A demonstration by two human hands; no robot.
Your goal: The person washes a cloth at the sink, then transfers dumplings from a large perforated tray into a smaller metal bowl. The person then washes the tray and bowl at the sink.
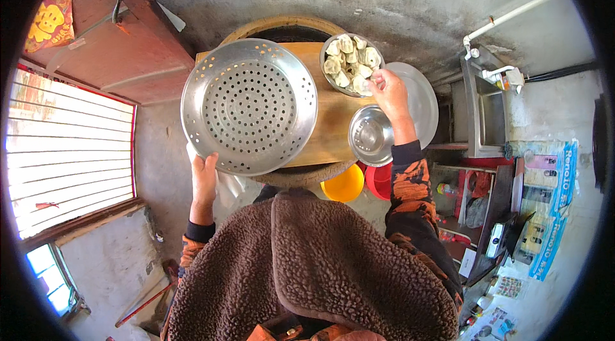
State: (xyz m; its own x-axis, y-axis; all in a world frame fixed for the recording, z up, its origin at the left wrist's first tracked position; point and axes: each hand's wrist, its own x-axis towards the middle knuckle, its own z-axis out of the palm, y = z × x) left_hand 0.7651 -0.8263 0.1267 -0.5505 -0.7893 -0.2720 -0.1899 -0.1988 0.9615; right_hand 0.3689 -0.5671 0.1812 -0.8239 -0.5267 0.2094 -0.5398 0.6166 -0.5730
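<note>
A large perforated metal steamer pan [250, 105] rests on a wooden board [329, 134]. My left hand [203, 180] grips its near left rim, thumb on top, the other fingers partly hidden. To the right, a metal bowl [323, 60] is filled with pale dumplings [353, 55]. At the bowl's near right edge, my right hand [391, 96] pinches a dumpling [360, 85] between thumb and fingers. Below that hand sits a smaller shiny metal bowl [370, 134], with nothing seen in it. A wide grey round dish or lid [420, 100] lies partly behind my right wrist.
Under the board is a large round vat or stove rim [288, 21]. Yellow [343, 182] and red [378, 181] buckets stand below its near edge. A sink [490, 115] and a cluttered shelf [473, 197] are at right, a reddish cabinet [144, 47] at left.
</note>
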